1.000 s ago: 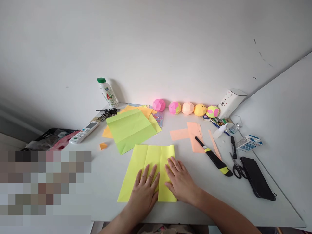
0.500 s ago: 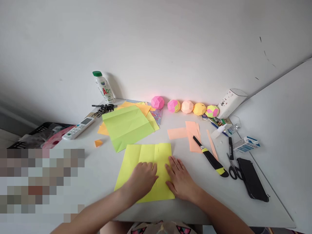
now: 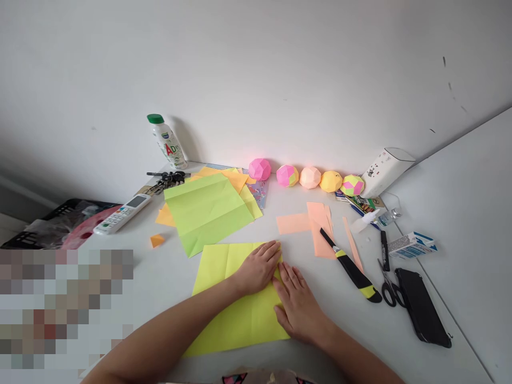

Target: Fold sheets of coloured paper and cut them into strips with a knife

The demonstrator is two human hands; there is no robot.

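Note:
A creased yellow sheet of paper (image 3: pixel 228 314) lies flat on the table in front of me. My left hand (image 3: pixel 259 268) rests on its upper right part, fingers stretched toward the top right corner. Along the right edge lies my right hand (image 3: pixel 299 304), its fingers laid out flat and its fingertips on the paper close to the left hand. Neither hand grips anything that I can see. Part of the sheet is hidden under the left forearm. Behind it lies a creased green sheet (image 3: pixel 210 208) on top of orange and yellow paper.
Several faceted paper balls (image 3: pixel 310 177) line the wall. To the right lie peach paper strips (image 3: pixel 294 223), a utility knife (image 3: pixel 354 269), scissors (image 3: pixel 390 290), a marker (image 3: pixel 384 250) and a black phone (image 3: pixel 423 308). A remote control (image 3: pixel 122 216), keys (image 3: pixel 170 181) and a bottle (image 3: pixel 168 144) stand or lie left.
My left hand has moved up and right over the sheet, from a curled shape near its middle to flat fingers by the top right corner. The right hand stays at the right edge.

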